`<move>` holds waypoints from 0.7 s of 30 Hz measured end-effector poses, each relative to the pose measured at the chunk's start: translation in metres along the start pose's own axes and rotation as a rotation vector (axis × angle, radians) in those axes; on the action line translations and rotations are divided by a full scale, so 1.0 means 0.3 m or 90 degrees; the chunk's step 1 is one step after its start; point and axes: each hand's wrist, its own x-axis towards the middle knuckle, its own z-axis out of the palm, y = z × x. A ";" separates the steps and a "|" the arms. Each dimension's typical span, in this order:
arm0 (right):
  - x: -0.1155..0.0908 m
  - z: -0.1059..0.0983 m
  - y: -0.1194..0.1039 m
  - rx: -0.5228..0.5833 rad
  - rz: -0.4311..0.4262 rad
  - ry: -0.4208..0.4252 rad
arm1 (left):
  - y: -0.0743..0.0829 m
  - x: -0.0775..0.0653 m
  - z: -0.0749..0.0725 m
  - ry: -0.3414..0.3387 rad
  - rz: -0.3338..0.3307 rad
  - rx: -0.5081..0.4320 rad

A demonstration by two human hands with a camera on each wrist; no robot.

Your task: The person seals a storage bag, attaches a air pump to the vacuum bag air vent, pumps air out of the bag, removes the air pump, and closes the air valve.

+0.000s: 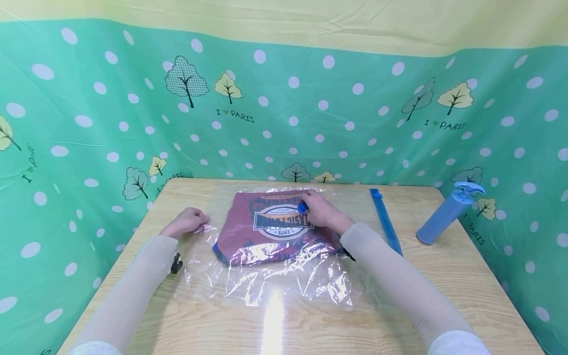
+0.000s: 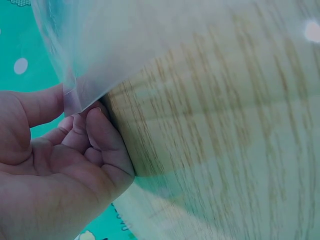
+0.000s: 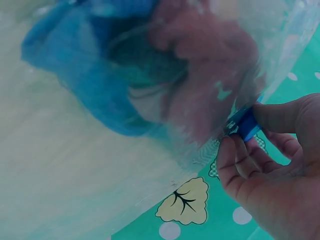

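Note:
A clear plastic storage bag (image 1: pixel 248 288) lies flat on the table with a folded dark red garment (image 1: pixel 239 222) inside, printed in white and blue. At the bag's left edge, my left hand (image 1: pixel 191 220) pinches the film between thumb and curled fingers; the left wrist view shows a bag corner (image 2: pixel 75 100) in that hand. My right hand (image 1: pixel 323 211) is over the upper right of the garment, gripping a round blue valve cap (image 1: pixel 303 207) on the bag. In the right wrist view, thumb and fingertips hold the cap (image 3: pixel 248 126), with blue cloth (image 3: pixel 100 95) showing through the film.
A blue hand pump (image 1: pixel 445 217) with a T-shaped handle stands at the table's right. Between it and the bag lies a long blue strip (image 1: pixel 385 222), partly behind my right forearm. A green dotted curtain (image 1: pixel 284 103) hangs behind and beside the wooden table (image 1: pixel 213 335).

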 end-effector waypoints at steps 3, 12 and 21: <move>-0.001 0.002 0.003 0.012 0.001 0.004 | -0.001 0.003 0.001 0.002 0.002 0.003; -0.007 0.004 0.015 0.026 0.007 0.019 | -0.003 0.005 0.001 0.005 0.007 0.007; -0.026 -0.001 0.035 0.028 0.008 0.037 | 0.004 -0.006 0.000 0.005 0.009 0.016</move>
